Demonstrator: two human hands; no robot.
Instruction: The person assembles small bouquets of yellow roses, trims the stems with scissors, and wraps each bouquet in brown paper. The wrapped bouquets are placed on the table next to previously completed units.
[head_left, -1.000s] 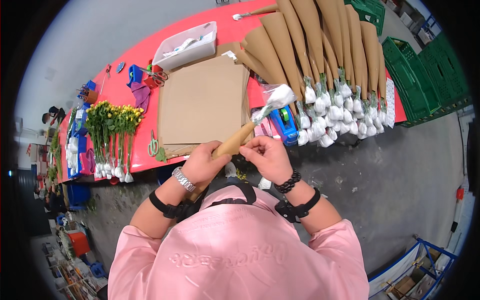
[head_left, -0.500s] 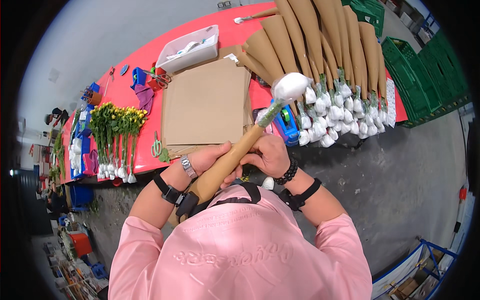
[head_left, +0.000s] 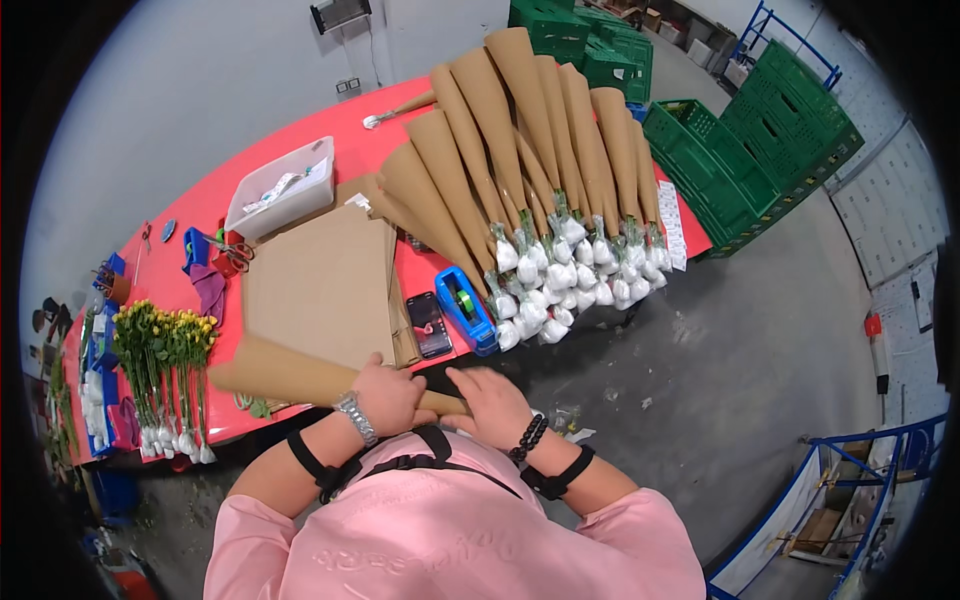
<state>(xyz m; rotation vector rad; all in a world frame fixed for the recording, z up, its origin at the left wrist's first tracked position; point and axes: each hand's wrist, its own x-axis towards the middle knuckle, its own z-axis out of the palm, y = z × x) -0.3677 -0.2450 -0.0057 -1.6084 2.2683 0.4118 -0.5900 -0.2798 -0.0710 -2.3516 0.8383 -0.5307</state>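
Observation:
A brown paper cone (head_left: pixel 290 372) lies slantwise in front of my body, its wide mouth to the left above the table's near edge. My left hand (head_left: pixel 393 398) is closed around its narrower part. At the thin end, my right hand (head_left: pixel 497 405) has its fingers curled over the paper, and the tip is hidden beneath that hand. Just beyond my hands are a stack of flat brown paper sheets (head_left: pixel 320 285), a blue tape dispenser (head_left: pixel 466 310) with green tape, and a phone (head_left: pixel 430 325).
Several finished paper cones (head_left: pixel 490 120) with white bagged stem ends (head_left: pixel 560 285) fill the table's right side. Yellow flowers (head_left: pixel 165 350) in bunches lie at left. A white bin (head_left: pixel 282 190), scissors (head_left: pixel 238 254) and green crates (head_left: pixel 720 180) stand around.
The paper cone has swung round: its wide mouth now points left instead of toward my body, and its white bagged end is out of sight. My right hand has shifted to the thin end.

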